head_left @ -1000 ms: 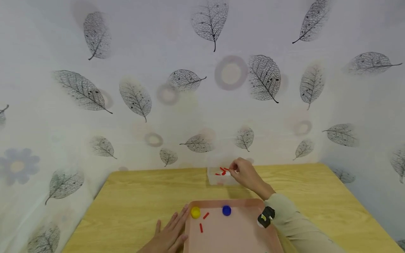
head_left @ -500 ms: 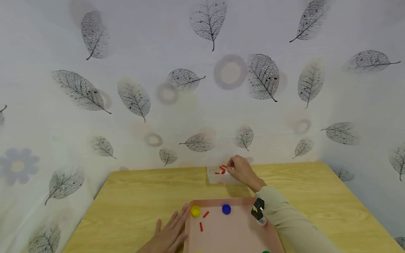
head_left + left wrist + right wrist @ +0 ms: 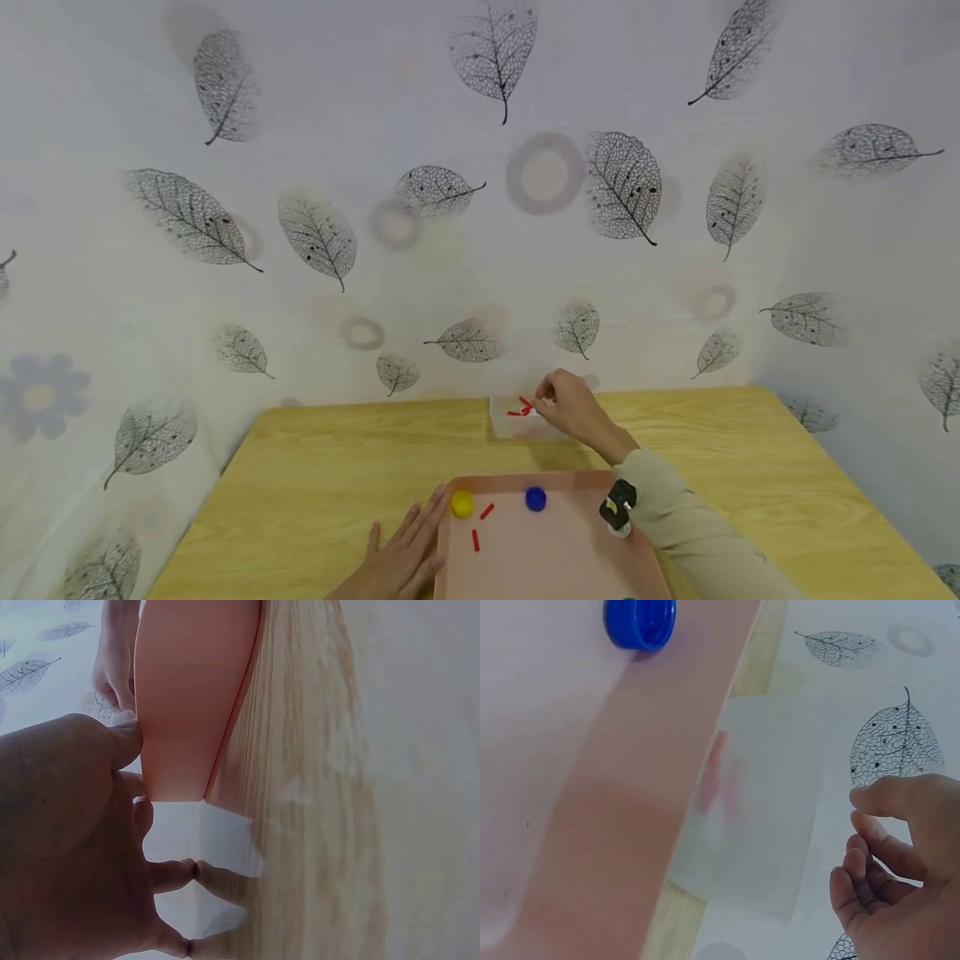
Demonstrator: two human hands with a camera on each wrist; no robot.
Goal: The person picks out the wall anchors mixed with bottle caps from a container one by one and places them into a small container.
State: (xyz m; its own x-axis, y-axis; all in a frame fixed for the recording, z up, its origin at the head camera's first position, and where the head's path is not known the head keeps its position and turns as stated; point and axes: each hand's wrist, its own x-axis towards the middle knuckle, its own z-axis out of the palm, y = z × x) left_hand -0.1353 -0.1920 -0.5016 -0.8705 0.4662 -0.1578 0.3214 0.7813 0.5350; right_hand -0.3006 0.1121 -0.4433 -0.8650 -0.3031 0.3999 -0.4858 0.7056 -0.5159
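My right hand (image 3: 573, 408) reaches over the translucent box (image 3: 510, 428) at the back of the table, its thumb and index tips close together above the red sticks (image 3: 524, 403). In the right wrist view, the right hand (image 3: 892, 855) has loosely bent fingers, a small gap between thumb and index, and nothing visible between them. My left hand (image 3: 397, 558) lies beside the pink tray (image 3: 525, 482), fingers spread and fairly straight against its left side. The left wrist view has that hand's thumb (image 3: 126, 739) at the tray's upper edge.
Inside the tray are a yellow cap (image 3: 462, 504), a blue cap (image 3: 536, 499) and two loose red sticks (image 3: 476, 540). A white round piece (image 3: 619, 532) is partly covered by the black wrist camera (image 3: 618, 502). A green edge (image 3: 629, 597) shows at the bottom. The leaf-patterned wall (image 3: 450, 275) stands behind the table.
My right hand has shifted slightly left over the box, and a red stick near its fingertips now lies lower among the others. The left hand and the tray stay put.
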